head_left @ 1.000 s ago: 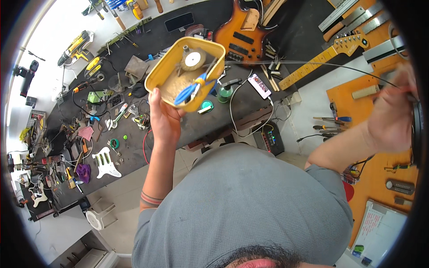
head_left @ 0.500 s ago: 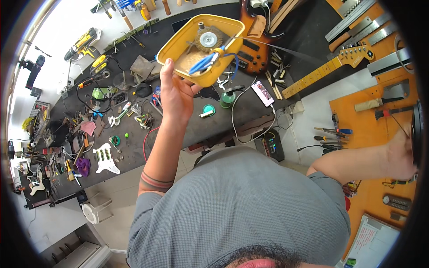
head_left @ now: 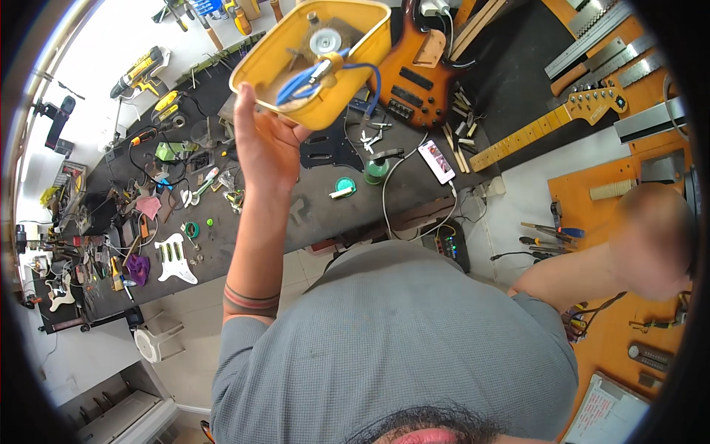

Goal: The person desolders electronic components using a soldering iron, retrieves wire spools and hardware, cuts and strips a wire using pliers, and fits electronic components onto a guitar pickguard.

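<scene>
My left hand (head_left: 270, 148) grips a yellow plastic tub (head_left: 336, 103) by its near left corner, thumb on the rim and fingers underneath, raised above the dark workbench. Inside the tub lie a round wire wheel brush (head_left: 325, 42) with a metal hub and a coiled blue cable or hose (head_left: 299, 85), which loops over the right side. At the far right, my right hand (head_left: 652, 240) is smeared by motion in front of the orange tool board. A dark object (head_left: 694, 196) at the picture's rim is next to it; whether I touch it cannot be made out.
An electric guitar body (head_left: 429, 70) and a guitar neck (head_left: 547, 132) lie on the bench (head_left: 310, 214). Near its front edge are a phone (head_left: 436, 161) on a white cable and a green bottle (head_left: 376, 170). Small parts crowd the left. Saws and hand tools hang on the orange board (head_left: 584, 196).
My left hand has carried the tub left and farther away, uncovering more of the guitar body. My right hand has shifted slightly and is now more blurred.
</scene>
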`<state>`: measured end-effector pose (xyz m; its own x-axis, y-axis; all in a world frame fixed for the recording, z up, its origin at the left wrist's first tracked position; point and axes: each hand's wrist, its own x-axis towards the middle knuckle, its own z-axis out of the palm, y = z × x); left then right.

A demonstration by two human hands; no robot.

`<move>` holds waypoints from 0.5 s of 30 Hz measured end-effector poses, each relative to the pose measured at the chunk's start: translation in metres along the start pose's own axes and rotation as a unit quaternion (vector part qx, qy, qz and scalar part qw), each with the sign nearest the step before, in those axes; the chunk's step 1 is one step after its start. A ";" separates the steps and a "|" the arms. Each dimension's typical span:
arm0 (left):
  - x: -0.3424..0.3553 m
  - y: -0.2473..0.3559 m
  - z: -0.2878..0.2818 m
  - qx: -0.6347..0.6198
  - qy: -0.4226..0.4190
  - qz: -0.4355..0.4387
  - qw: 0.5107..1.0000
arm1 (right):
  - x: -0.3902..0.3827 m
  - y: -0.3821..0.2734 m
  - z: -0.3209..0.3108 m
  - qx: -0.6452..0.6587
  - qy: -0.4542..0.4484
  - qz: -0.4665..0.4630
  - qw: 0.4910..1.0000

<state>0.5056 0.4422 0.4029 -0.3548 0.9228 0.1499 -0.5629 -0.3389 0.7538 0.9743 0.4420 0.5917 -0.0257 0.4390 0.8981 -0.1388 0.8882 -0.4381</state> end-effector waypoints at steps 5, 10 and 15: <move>0.021 0.061 0.062 0.003 -0.038 0.088 0.995 | -0.039 0.037 -0.025 0.152 0.037 0.138 0.978; 0.057 0.116 0.159 -0.017 -0.085 0.148 0.985 | -0.067 0.075 0.012 0.213 0.153 0.321 0.910; 0.120 0.146 0.217 -0.016 -0.115 0.197 0.973 | -0.070 0.090 0.045 0.137 0.154 0.392 0.897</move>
<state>0.5425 0.5431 0.6694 -0.3737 0.7351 0.5657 -0.4413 -0.6773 0.5886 0.9191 0.4854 0.4914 0.0468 0.9679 0.2470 -0.4367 0.2422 -0.8664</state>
